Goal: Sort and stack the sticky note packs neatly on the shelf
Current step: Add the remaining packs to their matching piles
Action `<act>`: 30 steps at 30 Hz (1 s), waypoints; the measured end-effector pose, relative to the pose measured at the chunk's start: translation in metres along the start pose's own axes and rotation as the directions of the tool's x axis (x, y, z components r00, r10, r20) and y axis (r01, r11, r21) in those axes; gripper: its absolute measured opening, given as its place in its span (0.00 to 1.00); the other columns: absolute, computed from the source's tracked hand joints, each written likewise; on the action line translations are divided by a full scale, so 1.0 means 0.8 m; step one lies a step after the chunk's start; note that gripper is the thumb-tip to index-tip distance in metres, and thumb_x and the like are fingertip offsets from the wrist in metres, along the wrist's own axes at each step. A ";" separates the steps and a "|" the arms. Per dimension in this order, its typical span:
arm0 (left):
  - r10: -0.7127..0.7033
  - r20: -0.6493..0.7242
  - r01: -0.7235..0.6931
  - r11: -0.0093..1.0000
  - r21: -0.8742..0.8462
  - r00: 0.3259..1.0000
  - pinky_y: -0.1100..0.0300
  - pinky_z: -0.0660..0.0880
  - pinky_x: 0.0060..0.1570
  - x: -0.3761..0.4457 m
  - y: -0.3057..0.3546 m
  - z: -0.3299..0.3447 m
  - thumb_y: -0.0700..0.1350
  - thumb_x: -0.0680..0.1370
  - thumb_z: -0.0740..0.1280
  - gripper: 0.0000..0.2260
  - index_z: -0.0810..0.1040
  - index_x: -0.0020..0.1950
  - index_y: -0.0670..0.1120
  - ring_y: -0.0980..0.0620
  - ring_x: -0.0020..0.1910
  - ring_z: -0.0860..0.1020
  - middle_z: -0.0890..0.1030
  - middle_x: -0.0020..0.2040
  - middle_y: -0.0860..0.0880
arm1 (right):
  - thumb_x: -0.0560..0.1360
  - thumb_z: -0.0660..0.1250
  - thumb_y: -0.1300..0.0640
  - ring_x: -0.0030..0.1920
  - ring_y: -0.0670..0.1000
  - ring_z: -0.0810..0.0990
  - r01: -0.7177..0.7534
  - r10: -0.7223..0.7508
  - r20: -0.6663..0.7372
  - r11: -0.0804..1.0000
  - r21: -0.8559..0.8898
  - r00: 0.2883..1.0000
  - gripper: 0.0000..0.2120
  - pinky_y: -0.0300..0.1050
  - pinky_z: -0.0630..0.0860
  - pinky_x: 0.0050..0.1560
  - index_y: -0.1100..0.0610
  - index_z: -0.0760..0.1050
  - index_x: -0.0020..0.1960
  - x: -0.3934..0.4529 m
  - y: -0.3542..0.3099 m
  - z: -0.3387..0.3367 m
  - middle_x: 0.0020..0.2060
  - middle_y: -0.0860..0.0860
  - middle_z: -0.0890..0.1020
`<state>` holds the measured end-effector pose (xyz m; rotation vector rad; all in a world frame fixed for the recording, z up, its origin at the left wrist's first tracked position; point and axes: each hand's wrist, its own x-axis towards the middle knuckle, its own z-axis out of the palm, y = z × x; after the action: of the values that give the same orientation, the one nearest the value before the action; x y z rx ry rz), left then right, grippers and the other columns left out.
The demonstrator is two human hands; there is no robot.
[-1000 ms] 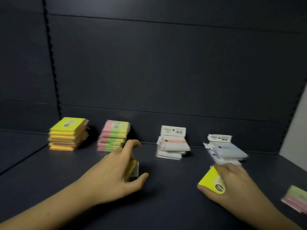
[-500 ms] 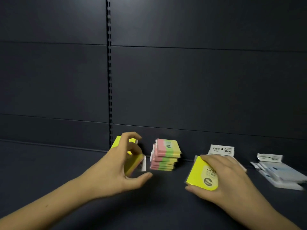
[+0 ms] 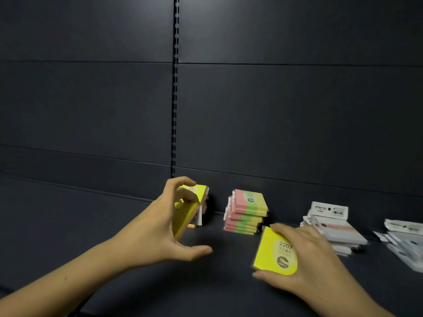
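Note:
My left hand [image 3: 167, 227] grips a yellow sticky note pack [image 3: 184, 221] on edge, right in front of the yellow stack [image 3: 201, 193], which it mostly hides. My right hand [image 3: 306, 259] holds another yellow pack [image 3: 274, 252] with a printed label, tilted up above the dark shelf [image 3: 91, 213]. A stack of pink, green and yellow packs [image 3: 246, 211] stands between the two hands, near the back wall. Further right lie a pile of white packs with a pink stripe [image 3: 332, 227] and a pile of white and pale blue packs [image 3: 405, 239].
The dark back panel [image 3: 274, 122] rises behind the stacks, with a slotted upright [image 3: 175, 88] above the yellow stack. The shelf surface continues left of the upright.
The view has swung left, so the stacks sit further right in frame. My left hand has carried its yellow pack up to the yellow stack. My right hand still holds its pack.

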<state>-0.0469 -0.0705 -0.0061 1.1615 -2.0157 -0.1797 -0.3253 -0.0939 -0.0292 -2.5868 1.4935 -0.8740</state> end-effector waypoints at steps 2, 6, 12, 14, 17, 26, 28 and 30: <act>0.002 -0.009 -0.002 1.000 0.013 1.000 0.56 0.76 0.55 0.004 -0.011 -0.008 0.71 0.58 0.73 0.42 0.52 0.63 0.69 0.58 0.58 0.75 0.70 0.59 0.66 | 0.39 0.47 0.13 0.55 0.37 0.60 -0.021 0.022 0.045 1.000 -0.021 0.999 0.62 0.20 0.59 0.55 0.40 0.63 0.69 0.006 -0.010 0.003 0.47 0.26 0.60; 0.045 -0.020 -0.044 0.998 0.050 0.999 0.65 0.73 0.54 0.033 -0.038 -0.029 0.68 0.60 0.74 0.39 0.55 0.63 0.65 0.60 0.57 0.75 0.72 0.59 0.62 | 0.39 0.44 0.12 0.55 0.32 0.59 -0.061 0.062 0.050 0.998 -0.034 0.997 0.63 0.19 0.58 0.54 0.39 0.62 0.70 0.028 -0.030 0.007 0.48 0.28 0.62; 0.089 0.040 -0.095 0.974 0.204 0.995 0.63 0.73 0.53 0.101 -0.079 -0.041 0.68 0.62 0.71 0.34 0.62 0.62 0.57 0.61 0.55 0.70 0.74 0.53 0.59 | 0.53 0.63 0.22 0.56 0.36 0.60 -0.075 0.075 0.012 0.995 -0.064 0.997 0.48 0.20 0.60 0.53 0.40 0.62 0.69 0.061 -0.068 0.002 0.47 0.26 0.59; 0.106 0.069 -0.120 0.957 0.264 0.992 0.60 0.73 0.52 0.121 -0.093 -0.032 0.69 0.63 0.70 0.33 0.63 0.61 0.56 0.60 0.53 0.70 0.73 0.51 0.59 | 0.54 0.65 0.23 0.56 0.36 0.60 -0.088 0.087 -0.007 0.993 -0.075 0.996 0.47 0.20 0.60 0.53 0.40 0.62 0.69 0.067 -0.072 0.003 0.47 0.26 0.59; 0.127 0.102 -0.157 0.907 0.390 0.987 0.59 0.72 0.50 0.145 -0.111 -0.009 0.69 0.66 0.68 0.30 0.66 0.59 0.53 0.56 0.52 0.70 0.70 0.50 0.59 | 0.56 0.68 0.26 0.56 0.32 0.60 -0.093 0.092 -0.030 0.994 -0.051 0.995 0.46 0.19 0.58 0.55 0.41 0.62 0.69 0.072 -0.076 0.004 0.48 0.26 0.60; 0.045 0.166 -0.128 0.835 0.535 0.985 0.57 0.69 0.49 0.182 -0.161 0.051 0.72 0.66 0.62 0.28 0.65 0.55 0.54 0.52 0.54 0.71 0.75 0.55 0.54 | 0.51 0.60 0.21 0.55 0.33 0.57 -0.159 0.155 -0.056 0.983 -0.093 0.986 0.49 0.20 0.57 0.56 0.40 0.60 0.69 0.074 -0.058 0.005 0.54 0.31 0.65; 0.021 0.169 -0.112 0.827 0.551 0.985 0.55 0.69 0.51 0.185 -0.166 0.056 0.73 0.66 0.61 0.28 0.65 0.55 0.54 0.52 0.55 0.71 0.75 0.56 0.54 | 0.50 0.57 0.21 0.56 0.32 0.57 -0.180 0.174 -0.062 0.978 -0.104 0.983 0.50 0.20 0.57 0.56 0.40 0.60 0.69 0.075 -0.047 0.009 0.57 0.35 0.68; -0.016 0.188 -0.096 0.815 0.572 0.982 0.53 0.70 0.54 0.188 -0.168 0.059 0.74 0.66 0.59 0.29 0.65 0.56 0.54 0.50 0.56 0.70 0.75 0.58 0.53 | 0.50 0.58 0.21 0.56 0.32 0.58 -0.183 0.177 -0.065 0.978 -0.103 0.982 0.50 0.20 0.58 0.55 0.39 0.59 0.69 0.078 -0.043 0.010 0.58 0.37 0.69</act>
<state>-0.0302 -0.2765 -0.0179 1.5127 -2.3422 0.3995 -0.2705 -0.1272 0.0021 -2.4656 1.8052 -0.8742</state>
